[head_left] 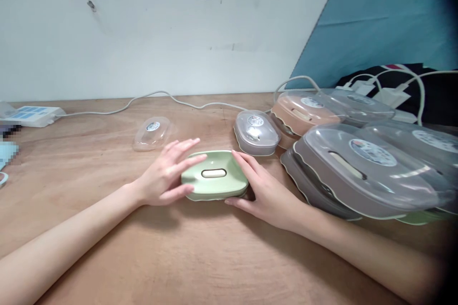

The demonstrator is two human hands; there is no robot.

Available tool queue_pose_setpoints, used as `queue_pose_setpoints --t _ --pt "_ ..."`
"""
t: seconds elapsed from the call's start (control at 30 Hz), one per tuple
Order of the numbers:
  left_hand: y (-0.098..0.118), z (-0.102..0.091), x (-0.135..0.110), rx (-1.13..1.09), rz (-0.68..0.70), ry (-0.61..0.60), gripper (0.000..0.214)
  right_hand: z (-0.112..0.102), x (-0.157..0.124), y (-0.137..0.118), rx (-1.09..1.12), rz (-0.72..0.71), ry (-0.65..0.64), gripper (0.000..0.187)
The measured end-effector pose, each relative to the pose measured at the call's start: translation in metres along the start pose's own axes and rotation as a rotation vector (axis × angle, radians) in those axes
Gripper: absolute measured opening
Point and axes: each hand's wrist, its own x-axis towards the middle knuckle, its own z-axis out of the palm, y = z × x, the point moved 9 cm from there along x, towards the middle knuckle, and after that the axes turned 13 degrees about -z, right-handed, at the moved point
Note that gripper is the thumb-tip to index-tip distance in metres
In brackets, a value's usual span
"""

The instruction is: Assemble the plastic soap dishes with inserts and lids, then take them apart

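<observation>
A light green oval plastic box (214,183) lies on the wooden table in front of me, with a pale rounded bar set into the middle of its top. My right hand (263,188) grips its right end, fingers along the far side and thumb at the near edge. Over the left end is my left hand (168,174), fingers spread apart; whether its fingertips touch the box I cannot tell. Beyond that hand a clear plastic cover (152,136) with a round sticker rests on the table.
Grey boxes (358,176) under clear covers are stacked at the right, with a peach box (304,114) behind. A smaller grey box (257,136) stands beyond my right hand. A white cable (164,93) runs along the wall (161,33) from a power strip (34,116) at far left.
</observation>
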Motion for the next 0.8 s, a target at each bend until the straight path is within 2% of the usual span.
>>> queue_pose_setpoints --t 0.07,0.13,0.17,0.23,0.3,0.4,0.53,0.6,0.7,0.8 --pt "-0.025 -0.014 0.002 0.099 -0.215 0.196 0.047 0.0 0.0 0.0 -0.005 -0.003 0.0 0.085" --pt "-0.056 -0.022 -0.003 0.202 -0.498 0.309 0.051 0.0 0.0 0.0 -0.003 -0.002 -0.001 0.086" --pt "-0.07 -0.021 -0.007 0.238 -0.62 0.307 0.055 0.0 0.0 0.0 -0.001 0.0 -0.003 0.085" --pt "-0.088 -0.009 -0.011 0.274 -0.76 0.204 0.058 -0.001 0.0 -0.001 0.004 0.001 -0.004 0.085" --pt "-0.094 0.003 -0.01 0.285 -0.763 0.091 0.053 -0.002 0.001 -0.002 0.01 -0.003 0.0 0.085" --pt "-0.082 0.01 -0.004 0.27 -0.617 0.01 0.047 -0.002 0.001 -0.003 0.012 -0.008 0.003 0.083" --pt "-0.052 0.007 0.003 0.167 -0.367 -0.002 0.04 -0.002 0.001 -0.002 0.01 -0.001 -0.003 0.081" --pt "-0.044 0.002 0.004 0.127 -0.319 0.043 0.038 -0.001 0.001 -0.002 0.008 -0.001 -0.008 0.081" --pt "-0.051 -0.004 0.002 0.132 -0.408 0.118 0.044 -0.001 0.001 -0.002 0.001 -0.004 -0.015 0.081" --pt "-0.069 0.006 0.0 0.115 -0.563 0.033 0.046 -0.001 0.001 -0.003 0.006 -0.009 -0.009 0.082"
